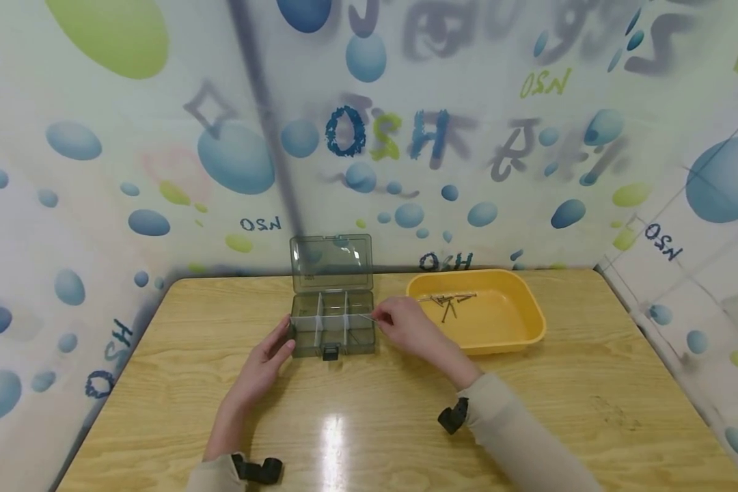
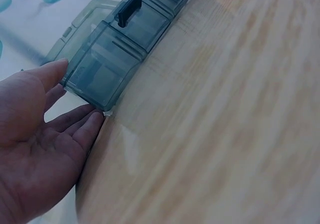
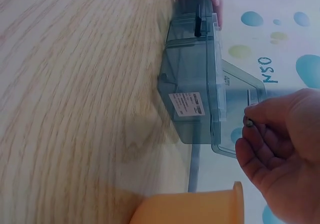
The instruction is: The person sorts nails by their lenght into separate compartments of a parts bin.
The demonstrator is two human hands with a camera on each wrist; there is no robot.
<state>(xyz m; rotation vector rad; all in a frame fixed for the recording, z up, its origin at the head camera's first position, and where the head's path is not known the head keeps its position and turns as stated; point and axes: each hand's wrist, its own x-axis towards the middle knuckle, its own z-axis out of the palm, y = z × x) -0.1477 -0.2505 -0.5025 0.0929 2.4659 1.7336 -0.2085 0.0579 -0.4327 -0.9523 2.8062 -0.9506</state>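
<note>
Fingers point(image 3: 256, 138) of the right hand point(image 1: 402, 324) pinch a thin fastener point(image 3: 249, 123), probably a screw, at the compartment box's point(image 1: 305, 351) right edge, while the left hand's point(image 1: 263, 361) slightly parted fingers brace its left side, as if to steady it on the tabletop point(image 1: 190, 342).

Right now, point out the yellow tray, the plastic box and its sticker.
Yellow tray point(image 1: 506, 318), head view: bare inside floor.
Plastic box point(image 3: 186, 69), right wrist view: end wall.
Sticker point(image 3: 187, 105), right wrist view: its middle.

See-through glossy plastic is seen in the box point(image 3: 187, 67), smooth plastic in the tray point(image 1: 498, 316), metal in the fasteners point(image 1: 445, 299), glossy wood grain on the table point(image 1: 590, 383), matt cloth in the sleeve point(image 1: 519, 430).
</note>
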